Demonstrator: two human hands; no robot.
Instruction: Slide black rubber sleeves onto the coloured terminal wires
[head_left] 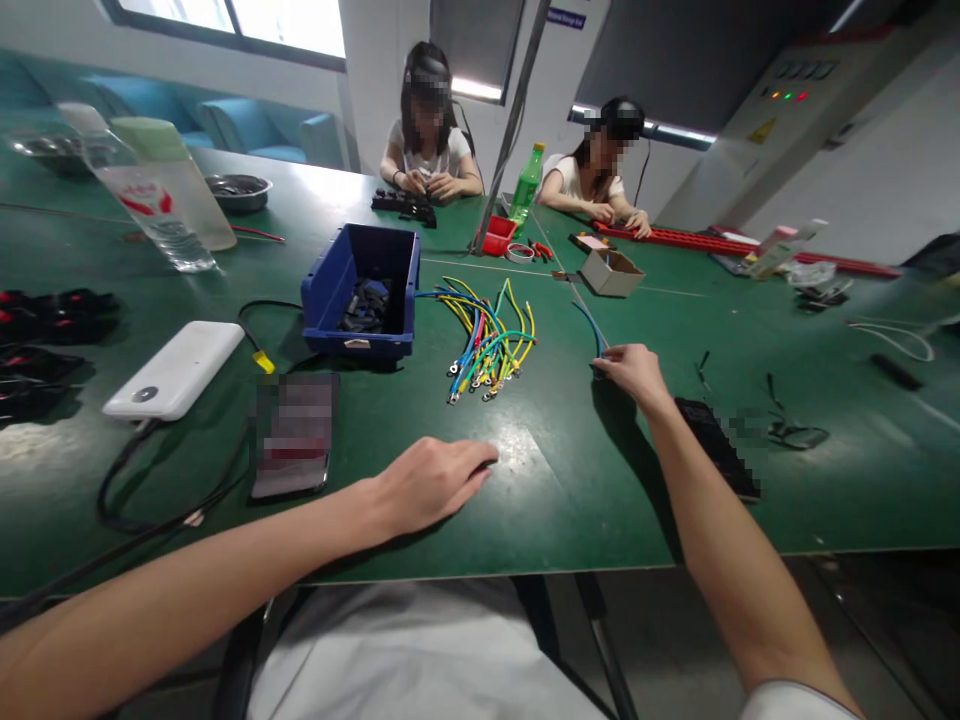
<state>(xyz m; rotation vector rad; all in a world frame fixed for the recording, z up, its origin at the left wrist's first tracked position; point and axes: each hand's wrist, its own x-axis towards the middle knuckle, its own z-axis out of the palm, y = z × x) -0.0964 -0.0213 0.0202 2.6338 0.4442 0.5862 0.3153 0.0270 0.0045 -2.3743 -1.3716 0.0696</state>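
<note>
My right hand (636, 372) is at the right of the wire pile, low over the green table. Its thumb and fingertips are pinched on the lower end of a short blue wire (588, 318), whose other end points away from me. My left hand (431, 482) rests on the table near the front edge, fingers loosely stretched to the right with nothing visible in them. Between and beyond my hands lies a loose bundle of yellow, green, blue and red wires (491, 335) with ring terminals at their near ends.
Left of the wires stands a blue bin (360, 345) with small dark parts. A phone (296, 435), a white power bank (176, 370) and cables lie at left. A dark phone-like slab (716, 448) lies beside my right forearm. Two people work across the table (510, 530).
</note>
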